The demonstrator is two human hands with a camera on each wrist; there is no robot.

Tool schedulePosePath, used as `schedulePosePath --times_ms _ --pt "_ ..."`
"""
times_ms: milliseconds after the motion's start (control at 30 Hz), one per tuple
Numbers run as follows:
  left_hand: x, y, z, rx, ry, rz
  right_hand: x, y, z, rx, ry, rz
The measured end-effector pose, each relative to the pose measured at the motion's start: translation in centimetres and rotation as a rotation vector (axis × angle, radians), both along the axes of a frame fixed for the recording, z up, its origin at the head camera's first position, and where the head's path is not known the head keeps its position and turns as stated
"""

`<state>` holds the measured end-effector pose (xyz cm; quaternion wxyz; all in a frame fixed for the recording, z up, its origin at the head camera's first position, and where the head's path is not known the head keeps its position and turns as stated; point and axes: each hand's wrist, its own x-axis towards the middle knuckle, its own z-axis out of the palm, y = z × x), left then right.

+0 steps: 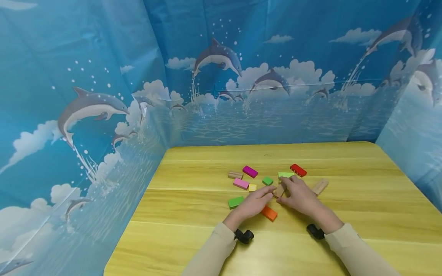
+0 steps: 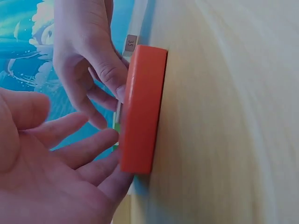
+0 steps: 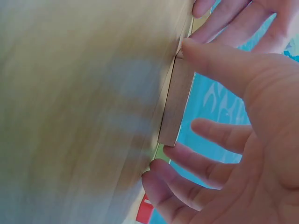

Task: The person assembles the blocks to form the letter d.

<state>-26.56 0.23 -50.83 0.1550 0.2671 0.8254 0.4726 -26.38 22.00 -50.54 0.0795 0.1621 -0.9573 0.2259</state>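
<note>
My right hand (image 1: 300, 197) spans a plain wooden block (image 1: 279, 191) lying on the table. In the right wrist view the thumb is at one end of this wooden block (image 3: 177, 102) and the fingertips are at the other. On the block's left side is my left hand (image 1: 253, 203), its fingers extended toward it and holding nothing. An orange block (image 1: 269, 213) lies in front of the left hand; in the left wrist view this orange block (image 2: 145, 112) overlaps some fingertips. Just beyond the right fingertips lies a light green block (image 1: 286, 174).
Left of the hands lie a green block (image 1: 236, 202), a pink one (image 1: 241, 183), a small yellow one (image 1: 253, 188), a magenta one (image 1: 250, 171) and a wooden one (image 1: 235, 174). A small green block (image 1: 268, 181) sits centrally. Rightward are a red block (image 1: 298, 170) and a wooden piece (image 1: 320, 186).
</note>
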Motion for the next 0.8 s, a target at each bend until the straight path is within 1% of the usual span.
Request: schedulePosePath --times_ms 167,267,367,500,633,800 --pt "-0.39 0.52 -0.23 -0.021 0.002 -0.014 -0.07 -0.22 0.03 0.02 0.012 -0.007" --pt "-0.54 0.7 -0.27 -0.017 -0.003 -0.017 -0.2 -0.25 0.04 0.021 0.009 -0.006" --pt "-0.53 0.76 -0.27 -0.017 -0.007 -0.015 -0.34 -0.2 0.02 0.009 -0.005 -0.001" --pt "-0.2 0.71 -0.48 -0.022 -0.004 -0.018 -0.3 -0.02 -0.15 -0.026 -0.043 0.011" --pt "0.17 0.71 -0.57 -0.031 0.014 -0.03 0.03 0.21 -0.38 -0.052 -0.054 0.031" --pt "0.31 0.82 0.03 -0.062 0.068 -0.043 0.39 0.59 -0.18 -0.085 -0.03 0.065"
